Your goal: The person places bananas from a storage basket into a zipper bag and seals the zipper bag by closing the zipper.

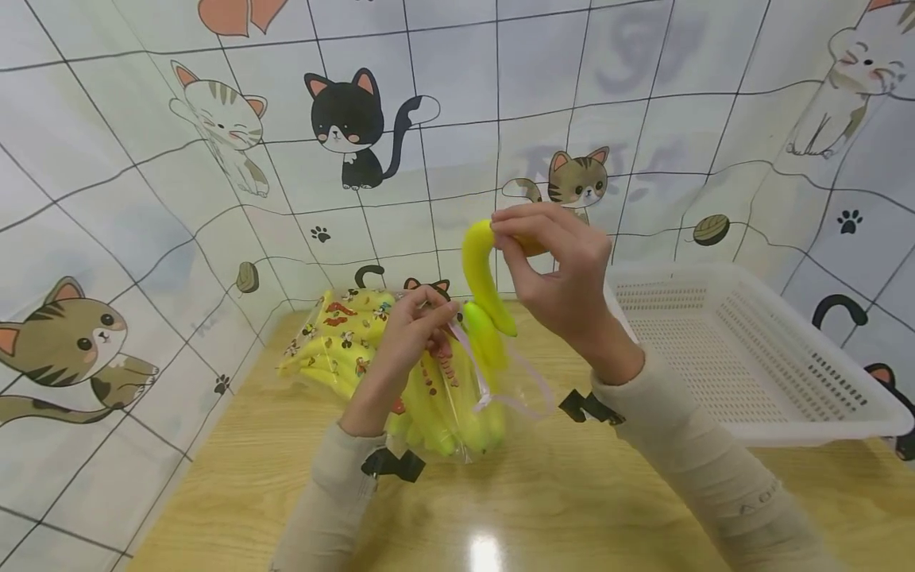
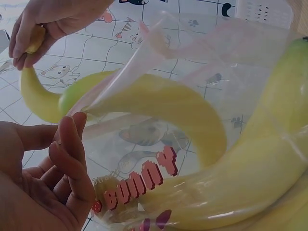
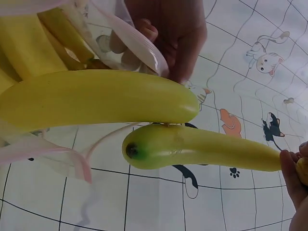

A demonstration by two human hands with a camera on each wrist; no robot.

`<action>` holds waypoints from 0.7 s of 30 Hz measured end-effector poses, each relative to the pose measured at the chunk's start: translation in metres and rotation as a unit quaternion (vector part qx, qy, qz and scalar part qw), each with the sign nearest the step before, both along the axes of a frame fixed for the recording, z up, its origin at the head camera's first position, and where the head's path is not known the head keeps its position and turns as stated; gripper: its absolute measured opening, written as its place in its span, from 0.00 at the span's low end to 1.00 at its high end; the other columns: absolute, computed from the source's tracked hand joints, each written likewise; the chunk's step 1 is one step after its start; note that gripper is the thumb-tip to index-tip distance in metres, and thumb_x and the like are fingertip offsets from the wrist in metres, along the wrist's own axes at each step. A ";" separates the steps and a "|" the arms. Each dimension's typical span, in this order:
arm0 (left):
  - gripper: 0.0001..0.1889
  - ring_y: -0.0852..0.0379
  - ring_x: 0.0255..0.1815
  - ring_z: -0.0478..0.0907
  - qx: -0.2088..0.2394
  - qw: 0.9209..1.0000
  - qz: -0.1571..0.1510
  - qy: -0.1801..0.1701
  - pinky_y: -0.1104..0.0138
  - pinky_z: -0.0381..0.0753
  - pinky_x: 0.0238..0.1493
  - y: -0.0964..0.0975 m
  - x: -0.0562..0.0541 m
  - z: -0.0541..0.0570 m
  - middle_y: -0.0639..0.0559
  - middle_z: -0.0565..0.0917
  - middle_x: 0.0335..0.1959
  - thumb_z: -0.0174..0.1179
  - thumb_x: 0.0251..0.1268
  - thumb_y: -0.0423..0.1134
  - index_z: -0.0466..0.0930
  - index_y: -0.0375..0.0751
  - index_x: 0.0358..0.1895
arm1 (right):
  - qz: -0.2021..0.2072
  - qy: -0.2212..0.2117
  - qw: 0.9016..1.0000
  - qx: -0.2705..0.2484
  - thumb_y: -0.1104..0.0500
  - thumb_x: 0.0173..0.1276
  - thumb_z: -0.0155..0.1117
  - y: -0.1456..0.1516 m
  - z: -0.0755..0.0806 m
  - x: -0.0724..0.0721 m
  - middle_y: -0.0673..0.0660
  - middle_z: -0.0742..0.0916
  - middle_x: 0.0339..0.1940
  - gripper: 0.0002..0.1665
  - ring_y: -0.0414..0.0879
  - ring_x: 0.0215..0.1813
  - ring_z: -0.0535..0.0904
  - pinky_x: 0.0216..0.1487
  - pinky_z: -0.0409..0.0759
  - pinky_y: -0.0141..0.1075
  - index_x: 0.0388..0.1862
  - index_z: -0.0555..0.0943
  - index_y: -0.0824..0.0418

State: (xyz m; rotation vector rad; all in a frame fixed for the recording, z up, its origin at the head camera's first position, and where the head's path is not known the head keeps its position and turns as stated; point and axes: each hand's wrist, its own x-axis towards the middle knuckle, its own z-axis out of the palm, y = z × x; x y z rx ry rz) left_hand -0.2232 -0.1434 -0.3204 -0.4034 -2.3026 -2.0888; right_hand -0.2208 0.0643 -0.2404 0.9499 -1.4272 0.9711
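My right hand [image 1: 561, 270] pinches the stem end of a curved yellow banana [image 1: 477, 262], which hangs down with its greenish tip lowest. With thumb and fingers my left hand [image 1: 409, 330] pinches the pink-edged mouth of a clear printed plastic bag [image 2: 161, 125]. Several more bananas lie in the bag. One of them, a banana [image 3: 101, 98] with a green end, pokes out through the open mouth. In the right wrist view its end is right beside the tip of the held banana, seemingly touching it.
A white perforated plastic basket [image 1: 758, 431] stands on the right of the wooden table [image 1: 572, 500]. Behind and at the sides hangs a white gridded sheet [image 1: 465, 95] with cartoon cats. The bag sits left of centre near the back.
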 end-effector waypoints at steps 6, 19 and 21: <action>0.08 0.57 0.15 0.78 0.002 1.000 -0.003 -0.004 0.67 0.76 0.23 0.002 -0.001 0.000 0.55 0.83 0.22 0.61 0.75 0.40 0.76 0.41 0.39 | -0.028 -0.061 0.997 0.046 0.70 0.64 0.71 0.010 -0.019 0.002 0.61 0.92 0.38 0.03 0.52 0.35 0.90 0.43 0.83 0.23 0.36 0.89 0.67; 0.08 0.55 0.16 0.77 0.003 1.000 -0.011 -0.005 0.68 0.76 0.24 0.001 -0.001 -0.003 0.55 0.84 0.24 0.61 0.76 0.41 0.76 0.41 0.40 | -0.004 -0.235 0.944 0.232 0.69 0.63 0.74 0.027 -0.049 0.010 0.50 0.92 0.39 0.07 0.43 0.43 0.88 0.46 0.87 0.39 0.39 0.90 0.59; 0.08 0.55 0.17 0.77 -0.003 1.000 -0.014 -0.002 0.68 0.76 0.23 0.002 -0.001 -0.003 0.55 0.84 0.24 0.61 0.76 0.42 0.76 0.41 0.41 | 0.001 -0.250 0.934 0.253 0.68 0.64 0.74 0.028 -0.052 0.010 0.50 0.92 0.41 0.07 0.43 0.43 0.88 0.46 0.87 0.40 0.40 0.89 0.60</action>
